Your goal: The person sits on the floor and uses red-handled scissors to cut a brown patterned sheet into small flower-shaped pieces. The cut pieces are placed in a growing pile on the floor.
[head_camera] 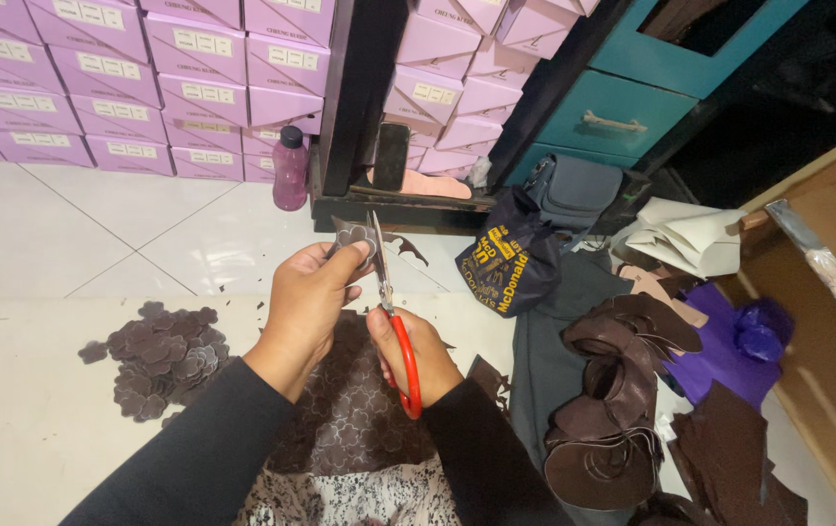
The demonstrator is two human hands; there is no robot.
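Observation:
My left hand [309, 297] pinches a small dark brown flower-shaped piece of material [358, 239] between thumb and fingers. My right hand [408, 353] grips red-handled scissors [391, 317], whose blades point up and meet the piece's right edge. Below both hands, on my lap, lies a brown sheet [345, 414] marked with flower outlines. A pile of cut brown flower shapes [160, 358] rests on the pale surface to the left. Both arms wear black sleeves.
Stacks of lilac boxes [135, 78] line the back wall. A purple bottle [290, 168] stands by a dark post. A dark printed bag [508, 265], grey cloth, curled brown strips [613, 409], a purple sheet [720, 346], white paper and teal drawers [613, 117] lie right.

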